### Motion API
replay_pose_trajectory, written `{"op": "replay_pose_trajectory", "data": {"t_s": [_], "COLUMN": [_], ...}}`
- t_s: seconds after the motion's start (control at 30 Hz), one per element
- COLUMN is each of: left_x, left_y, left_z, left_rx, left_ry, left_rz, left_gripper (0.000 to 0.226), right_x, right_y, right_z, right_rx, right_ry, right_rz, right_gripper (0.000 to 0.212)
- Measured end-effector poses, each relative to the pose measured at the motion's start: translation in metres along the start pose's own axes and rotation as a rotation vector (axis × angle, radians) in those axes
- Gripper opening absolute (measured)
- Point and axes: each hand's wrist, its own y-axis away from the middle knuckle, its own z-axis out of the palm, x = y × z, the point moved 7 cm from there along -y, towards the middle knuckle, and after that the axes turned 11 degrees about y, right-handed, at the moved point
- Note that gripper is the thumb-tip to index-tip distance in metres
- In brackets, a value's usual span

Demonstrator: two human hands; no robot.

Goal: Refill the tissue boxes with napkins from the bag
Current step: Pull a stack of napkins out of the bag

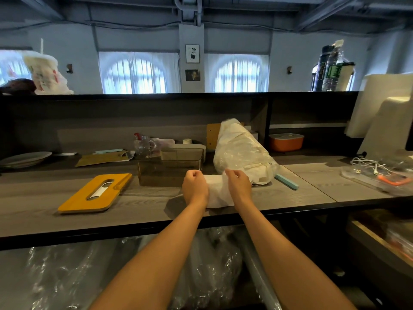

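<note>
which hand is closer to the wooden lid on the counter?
Left. The left hand grips the left end of the napkin stack, with the wooden lid farther to its left. The right hand grips the stack's other end, farther from the lid.

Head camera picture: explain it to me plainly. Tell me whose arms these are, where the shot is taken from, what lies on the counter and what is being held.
There is no machine here. A person wears a wide-angle camera on the head, looking forward and down, so the two bare arms are their own.

The left hand and the right hand both grip a stack of white napkins near the counter's front edge. Fingers are curled round it on each side.

Behind the right hand lies the bag, clear plastic with more napkins inside. Behind the left hand stands a see-through tissue box, open on top. Its wooden lid, with a slot, lies flat to the left.

Farther off are a plate, an orange container and cables.
</note>
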Motion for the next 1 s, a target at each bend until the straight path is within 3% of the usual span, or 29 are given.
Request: {"op": "replay_pose_trajectory", "data": {"t_s": [0.1,0.23,0.33,0.47,0.6,0.7,0.77,0.9,1.0], "left_x": [-0.002,-0.002,-0.003,-0.005,-0.004,-0.002,-0.003,0.001,0.003], "left_y": [0.002,0.0,0.001,-0.003,0.001,0.001,0.001,0.006,0.006], "left_z": [0.008,0.0,0.011,0.002,0.01,0.001,0.001,0.016,0.014], "left_rx": [-0.08,-0.004,-0.136,-0.054,-0.154,-0.051,-0.044,-0.21,-0.163], "left_ry": [0.011,-0.006,-0.013,-0.027,0.062,0.022,0.039,-0.013,-0.14], "left_rz": [0.019,0.012,0.007,-0.004,-0.006,0.02,0.005,0.052,0.124], "left_gripper": [0.024,0.024,0.028,0.032,0.029,0.019,0.017,0.025,0.036], "right_x": [-0.003,0.0,-0.003,0.002,-0.001,-0.001,-0.002,-0.009,-0.012], "right_y": [0.002,0.001,0.002,0.001,0.004,0.006,0.007,0.012,0.015], "right_z": [0.007,0.001,0.009,0.002,0.006,0.002,0.002,0.005,-0.002], "right_rx": [-0.072,-0.005,-0.087,-0.014,-0.084,-0.041,-0.039,-0.101,-0.028], "right_ry": [0.077,0.045,0.07,-0.001,0.029,-0.017,-0.012,0.027,0.043], "right_rz": [-0.041,0.005,-0.031,0.009,-0.003,0.004,0.011,-0.033,-0.066], "right_gripper": [0.025,0.03,0.032,0.022,0.021,0.017,0.022,0.019,0.034]}}
